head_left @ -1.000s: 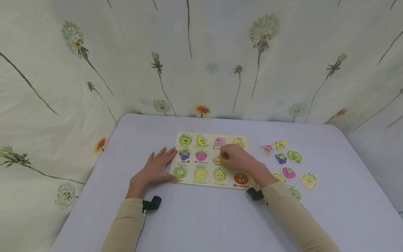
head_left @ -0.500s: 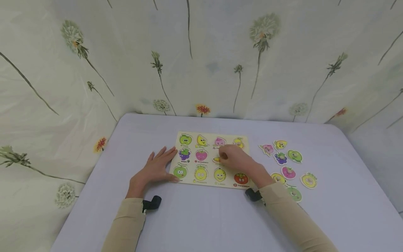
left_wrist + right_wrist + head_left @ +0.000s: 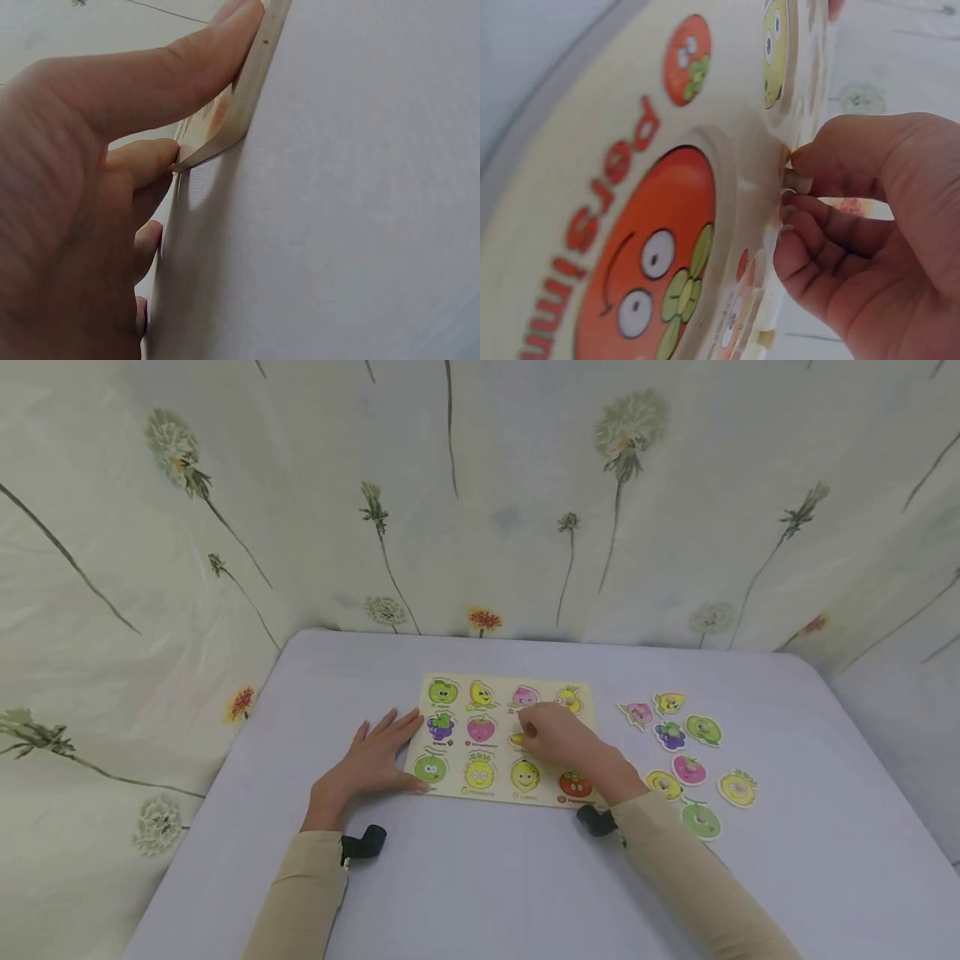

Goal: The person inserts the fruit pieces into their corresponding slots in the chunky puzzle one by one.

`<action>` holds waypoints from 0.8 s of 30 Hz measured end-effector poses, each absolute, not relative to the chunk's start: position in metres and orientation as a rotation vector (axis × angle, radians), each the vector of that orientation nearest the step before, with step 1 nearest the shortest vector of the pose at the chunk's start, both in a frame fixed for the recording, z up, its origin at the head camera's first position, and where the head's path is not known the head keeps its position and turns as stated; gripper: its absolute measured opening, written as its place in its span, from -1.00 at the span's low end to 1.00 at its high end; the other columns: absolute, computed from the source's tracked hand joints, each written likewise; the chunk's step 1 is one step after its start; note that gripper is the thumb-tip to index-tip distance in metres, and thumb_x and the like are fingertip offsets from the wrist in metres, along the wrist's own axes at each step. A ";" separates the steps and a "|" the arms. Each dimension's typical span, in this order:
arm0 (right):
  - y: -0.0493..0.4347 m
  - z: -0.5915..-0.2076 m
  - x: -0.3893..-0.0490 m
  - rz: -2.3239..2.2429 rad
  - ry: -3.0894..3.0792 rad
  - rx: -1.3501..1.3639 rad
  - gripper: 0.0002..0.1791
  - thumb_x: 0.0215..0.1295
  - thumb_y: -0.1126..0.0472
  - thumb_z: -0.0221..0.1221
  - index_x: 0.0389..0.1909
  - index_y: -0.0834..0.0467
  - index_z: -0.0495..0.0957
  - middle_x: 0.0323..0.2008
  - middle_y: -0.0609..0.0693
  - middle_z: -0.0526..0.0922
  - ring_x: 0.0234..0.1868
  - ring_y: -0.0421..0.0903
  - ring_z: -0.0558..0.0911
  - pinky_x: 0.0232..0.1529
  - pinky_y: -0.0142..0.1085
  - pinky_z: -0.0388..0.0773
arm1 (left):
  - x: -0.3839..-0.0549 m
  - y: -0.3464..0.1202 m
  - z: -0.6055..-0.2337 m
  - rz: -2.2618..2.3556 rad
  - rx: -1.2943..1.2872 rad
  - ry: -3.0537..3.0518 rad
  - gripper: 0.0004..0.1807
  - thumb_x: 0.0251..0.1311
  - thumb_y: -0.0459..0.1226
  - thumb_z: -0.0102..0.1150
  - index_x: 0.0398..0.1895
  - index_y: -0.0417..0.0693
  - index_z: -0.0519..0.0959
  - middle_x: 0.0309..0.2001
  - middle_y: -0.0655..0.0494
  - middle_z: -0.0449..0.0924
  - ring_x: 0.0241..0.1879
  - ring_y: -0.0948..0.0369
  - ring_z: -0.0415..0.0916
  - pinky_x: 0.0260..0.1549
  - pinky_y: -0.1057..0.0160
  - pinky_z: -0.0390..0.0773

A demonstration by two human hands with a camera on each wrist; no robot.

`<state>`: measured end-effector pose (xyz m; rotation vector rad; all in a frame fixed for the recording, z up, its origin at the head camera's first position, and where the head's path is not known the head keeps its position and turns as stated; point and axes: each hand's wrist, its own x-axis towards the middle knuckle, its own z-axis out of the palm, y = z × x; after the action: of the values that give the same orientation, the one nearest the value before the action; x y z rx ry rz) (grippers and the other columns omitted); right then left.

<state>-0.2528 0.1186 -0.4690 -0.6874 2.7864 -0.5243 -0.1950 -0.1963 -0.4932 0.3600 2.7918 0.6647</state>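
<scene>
Pinching small pale cylindrical peg (image 3: 798, 181): right hand (image 3: 561, 737); left hand (image 3: 372, 760), spread, ungrasping, at edge of cream rectangular wooden board (image 3: 455, 760); risk: light pressure could allow slippage

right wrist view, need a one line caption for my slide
Right hand pinching a small peg at a fruit puzzle board, with a printed persimmon in the foreground.

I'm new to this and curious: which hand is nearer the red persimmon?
The right. The right hand pinches a knob just beyond the red persimmon; the left hand rests at the left edge of the board.
</scene>
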 end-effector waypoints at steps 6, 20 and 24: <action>0.119 -0.470 -0.254 -0.553 2.759 -0.626 -0.85 0.31 0.14 0.24 -0.44 0.01 0.52 -0.53 -0.05 0.49 -0.41 -0.12 0.48 -0.37 -0.32 0.37 | -0.198 -0.197 -0.498 0.644 0.367 2.806 0.26 -0.18 0.23 0.47 0.60 0.12 0.02 0.62 0.22 -0.09 0.63 0.03 -0.31 0.53 -0.28 -0.35; 0.127 -0.477 -0.256 -0.603 2.791 -0.638 -0.98 0.29 0.18 0.19 -0.32 0.03 0.57 -0.38 -0.06 0.54 -0.28 -0.10 0.47 -0.24 -0.28 0.41 | -0.199 -0.197 -0.500 0.652 0.356 2.798 0.26 -0.17 0.21 0.47 0.60 0.14 0.00 0.62 0.25 -0.10 0.63 0.05 -0.33 0.53 -0.26 -0.37; 0.129 -0.476 -0.253 -0.582 2.804 -0.630 -0.95 0.27 0.19 0.20 -0.27 0.04 0.58 -0.32 -0.06 0.55 -0.25 -0.09 0.46 -0.21 -0.28 0.42 | -0.197 -0.197 -0.497 0.652 0.356 2.791 0.26 -0.17 0.20 0.47 0.60 0.12 0.00 0.62 0.23 -0.10 0.63 0.04 -0.33 0.53 -0.27 -0.37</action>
<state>-0.2535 0.1287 -0.4756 -0.6298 2.8041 -0.5824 -0.1972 -0.1971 -0.4971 0.3561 2.7907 0.6516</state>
